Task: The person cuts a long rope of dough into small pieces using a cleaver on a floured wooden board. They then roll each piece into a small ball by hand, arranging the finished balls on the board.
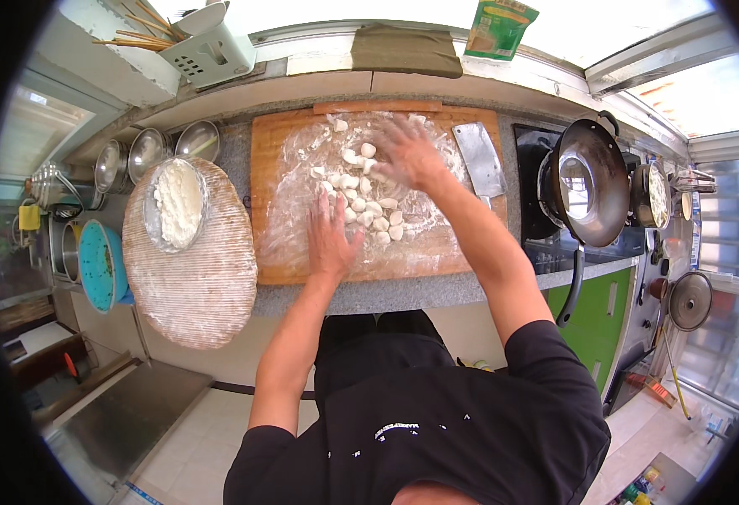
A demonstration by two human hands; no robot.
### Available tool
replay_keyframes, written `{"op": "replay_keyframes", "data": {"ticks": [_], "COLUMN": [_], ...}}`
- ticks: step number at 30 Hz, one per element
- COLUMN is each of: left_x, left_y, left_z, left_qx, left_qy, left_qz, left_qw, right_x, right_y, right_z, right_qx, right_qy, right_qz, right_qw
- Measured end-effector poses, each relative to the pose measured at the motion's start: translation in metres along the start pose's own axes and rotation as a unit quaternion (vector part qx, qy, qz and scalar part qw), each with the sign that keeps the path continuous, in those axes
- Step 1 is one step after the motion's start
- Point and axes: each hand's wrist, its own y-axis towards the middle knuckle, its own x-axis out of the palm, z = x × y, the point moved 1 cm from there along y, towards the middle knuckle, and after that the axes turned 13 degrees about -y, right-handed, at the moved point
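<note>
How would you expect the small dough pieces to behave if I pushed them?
The dough pieces look rounded, so they may roll a little. White powder around them probably limits sticking. Their uneven outlines suggest they are soft and would likely dent.

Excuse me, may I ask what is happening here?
A person is handling dough pieces on a floured wooden board. The open left hand is at their left; the right hand, blurred and spread, is at their far right. A cleaver lies on the board's right side; a bowl of white powder stands farther left.
</note>
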Motion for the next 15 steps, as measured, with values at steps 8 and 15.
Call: {"op": "replay_keyframes", "data": {"ticks": [8,15], "left_x": [0.025,0.009], "left_y": [-0.023,0.022], "left_z": [0.033,0.013], "left_qx": [0.098,0.005], "left_qy": [0.011,0.142], "left_qz": [-0.132,-0.094], "left_qw": [0.986,0.985], "right_x": [0.083,0.089], "right_y": [-0.088,-0.086], "right_z": [-0.020,-0.041], "right_qx": [0.039,0.006], "right_qy": [0.099,0.182], "right_qz": [0.039,0.124], "right_qw": [0.994,0.975]}}
